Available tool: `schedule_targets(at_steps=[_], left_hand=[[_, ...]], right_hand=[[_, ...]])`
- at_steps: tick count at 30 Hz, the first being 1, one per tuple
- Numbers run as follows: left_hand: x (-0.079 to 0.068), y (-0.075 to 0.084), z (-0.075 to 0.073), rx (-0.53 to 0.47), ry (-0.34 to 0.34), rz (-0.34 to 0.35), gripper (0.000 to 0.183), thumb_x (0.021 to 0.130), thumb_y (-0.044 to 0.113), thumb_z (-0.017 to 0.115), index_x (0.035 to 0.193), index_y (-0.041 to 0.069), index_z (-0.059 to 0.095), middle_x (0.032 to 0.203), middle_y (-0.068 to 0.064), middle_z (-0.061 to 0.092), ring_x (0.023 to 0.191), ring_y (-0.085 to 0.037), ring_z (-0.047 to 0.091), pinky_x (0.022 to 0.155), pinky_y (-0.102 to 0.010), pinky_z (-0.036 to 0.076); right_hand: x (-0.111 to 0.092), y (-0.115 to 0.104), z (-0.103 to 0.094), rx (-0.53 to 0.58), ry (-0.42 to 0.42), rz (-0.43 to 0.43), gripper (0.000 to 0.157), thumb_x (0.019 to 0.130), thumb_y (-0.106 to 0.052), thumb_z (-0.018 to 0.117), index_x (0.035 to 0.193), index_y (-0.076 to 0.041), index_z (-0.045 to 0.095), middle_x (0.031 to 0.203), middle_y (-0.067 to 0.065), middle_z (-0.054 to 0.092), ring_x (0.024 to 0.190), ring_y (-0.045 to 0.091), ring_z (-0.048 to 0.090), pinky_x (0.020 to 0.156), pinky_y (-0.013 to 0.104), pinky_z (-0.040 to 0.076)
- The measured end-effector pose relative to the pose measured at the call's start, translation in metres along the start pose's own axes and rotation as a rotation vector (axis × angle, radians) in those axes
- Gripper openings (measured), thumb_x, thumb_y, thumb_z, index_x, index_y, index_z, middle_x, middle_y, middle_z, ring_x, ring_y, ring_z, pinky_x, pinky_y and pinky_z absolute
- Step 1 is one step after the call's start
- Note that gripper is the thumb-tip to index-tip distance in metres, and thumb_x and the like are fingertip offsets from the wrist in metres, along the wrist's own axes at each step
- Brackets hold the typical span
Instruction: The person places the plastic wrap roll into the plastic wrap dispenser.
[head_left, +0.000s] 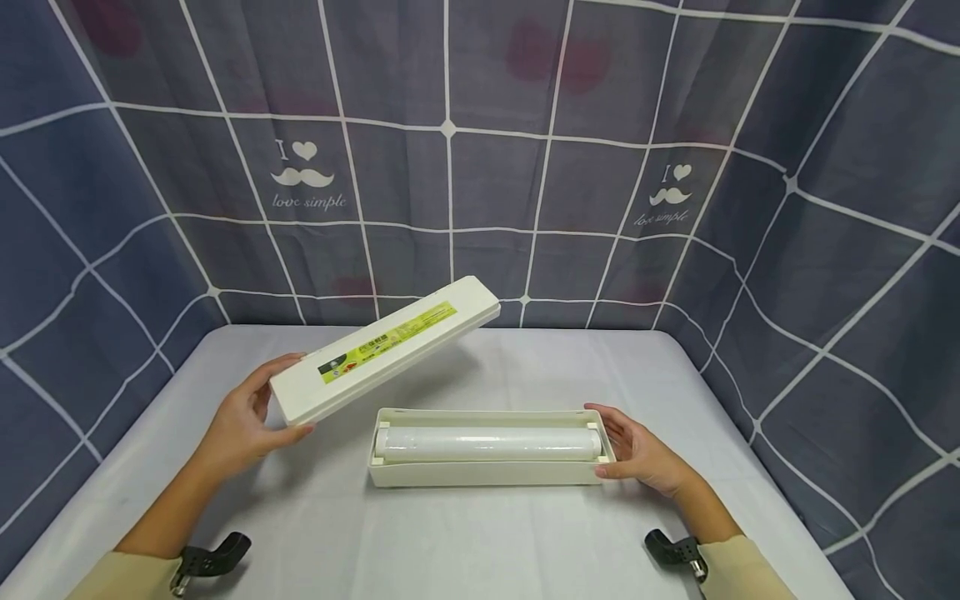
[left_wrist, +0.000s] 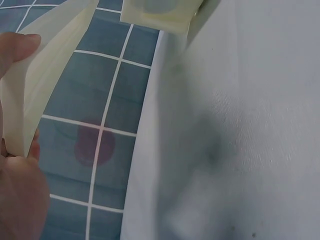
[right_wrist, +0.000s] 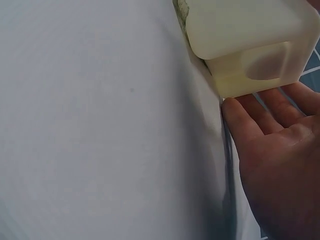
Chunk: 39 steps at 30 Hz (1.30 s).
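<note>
Head view: the long cream box sits lengthwise, side to side, on the white surface, top open, with a shiny white roll lying inside it. The matching white lid is up in the air behind and to the left of the box, well apart from it, tilted so its right end is the higher one. There's a yellow-green label stuck along the top.

Left hand has the lid's near left end pinched between thumb and fingers. Right hand is clamped on the box's right end, thumb at the front corner, fingers round the back; the right wrist view shows that same grip up close.

Both sleeves are pale yellow, each with a black bracket at the wrist. Around it all hangs a blue-grey cloth with white grid lines, mustache prints and faded red spots.
</note>
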<state>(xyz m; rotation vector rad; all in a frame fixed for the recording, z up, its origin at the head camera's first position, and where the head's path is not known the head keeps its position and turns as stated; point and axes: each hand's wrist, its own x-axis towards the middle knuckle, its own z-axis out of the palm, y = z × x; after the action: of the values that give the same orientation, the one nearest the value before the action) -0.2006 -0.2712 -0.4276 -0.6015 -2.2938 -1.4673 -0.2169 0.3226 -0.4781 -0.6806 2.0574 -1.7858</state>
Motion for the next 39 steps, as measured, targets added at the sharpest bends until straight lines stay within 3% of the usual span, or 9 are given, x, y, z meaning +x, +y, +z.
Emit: schedule_targets(at_steps=[3, 8, 14, 19, 24, 30, 39], left_hand=[[0.001, 0.002, 0.002, -0.01, -0.004, -0.016, 0.1, 0.062, -0.016, 0.09, 0.149, 0.006, 0.048, 0.152, -0.004, 0.048, 0.137, 0.0, 0.041, 0.11, -0.002, 0.032], [0.002, 0.003, 0.006, -0.045, -0.008, -0.02, 0.101, 0.061, -0.017, 0.09, 0.15, 0.005, 0.047, 0.152, -0.004, 0.048, 0.136, -0.001, 0.042, 0.11, -0.002, 0.033], [0.004, 0.008, 0.012, -0.095, -0.011, -0.006, 0.1, 0.061, -0.021, 0.087, 0.149, 0.001, 0.046, 0.152, -0.002, 0.048, 0.137, -0.001, 0.042, 0.11, -0.003, 0.035], [0.005, 0.012, 0.016, -0.146, -0.023, 0.003, 0.1, 0.061, -0.023, 0.086, 0.149, -0.001, 0.046, 0.151, -0.001, 0.048, 0.135, -0.004, 0.045, 0.107, -0.005, 0.039], [0.006, 0.015, 0.019, -0.176, -0.032, 0.006, 0.1, 0.061, -0.023, 0.086, 0.149, -0.002, 0.045, 0.152, -0.003, 0.048, 0.133, -0.005, 0.046, 0.104, -0.005, 0.042], [0.008, 0.018, 0.024, -0.236, -0.041, 0.034, 0.098, 0.06, -0.026, 0.083, 0.148, -0.005, 0.044, 0.152, -0.006, 0.048, 0.134, -0.007, 0.046, 0.103, -0.007, 0.044], [0.009, 0.019, 0.029, -0.273, -0.056, 0.059, 0.098, 0.06, -0.027, 0.082, 0.148, -0.007, 0.044, 0.153, -0.007, 0.046, 0.137, -0.007, 0.045, 0.105, -0.008, 0.044]], right_hand=[[0.001, -0.002, -0.001, -0.019, 0.001, -0.026, 0.099, 0.08, 0.003, 0.081, 0.157, 0.011, 0.018, 0.157, 0.019, 0.04, 0.136, 0.0, 0.05, 0.107, 0.016, 0.047], [0.004, -0.008, -0.002, -0.041, -0.002, -0.094, 0.089, 0.085, 0.005, 0.075, 0.156, 0.011, 0.021, 0.159, 0.031, 0.031, 0.138, 0.006, 0.051, 0.109, 0.018, 0.047], [0.011, -0.018, -0.005, -0.123, 0.024, -0.127, 0.084, 0.087, 0.005, 0.074, 0.156, 0.007, 0.027, 0.159, 0.031, 0.033, 0.149, 0.018, 0.04, 0.115, 0.015, 0.039], [0.019, -0.029, -0.006, -0.15, 0.024, -0.147, 0.084, 0.087, 0.005, 0.075, 0.156, 0.006, 0.028, 0.159, 0.036, 0.028, 0.151, 0.02, 0.037, 0.119, 0.019, 0.037], [0.028, -0.041, -0.007, -0.155, 0.015, -0.178, 0.085, 0.086, 0.007, 0.075, 0.156, 0.006, 0.028, 0.161, 0.028, 0.033, 0.152, 0.025, 0.037, 0.121, 0.028, 0.036], [0.042, -0.053, -0.008, -0.169, 0.014, -0.208, 0.084, 0.085, 0.009, 0.076, 0.155, 0.005, 0.031, 0.158, 0.011, 0.042, 0.145, 0.009, 0.044, 0.12, 0.028, 0.038], [0.065, -0.07, -0.007, -0.186, 0.044, -0.227, 0.081, 0.086, 0.006, 0.076, 0.154, 0.005, 0.033, 0.157, 0.017, 0.043, 0.145, 0.015, 0.045, 0.12, 0.032, 0.04]])
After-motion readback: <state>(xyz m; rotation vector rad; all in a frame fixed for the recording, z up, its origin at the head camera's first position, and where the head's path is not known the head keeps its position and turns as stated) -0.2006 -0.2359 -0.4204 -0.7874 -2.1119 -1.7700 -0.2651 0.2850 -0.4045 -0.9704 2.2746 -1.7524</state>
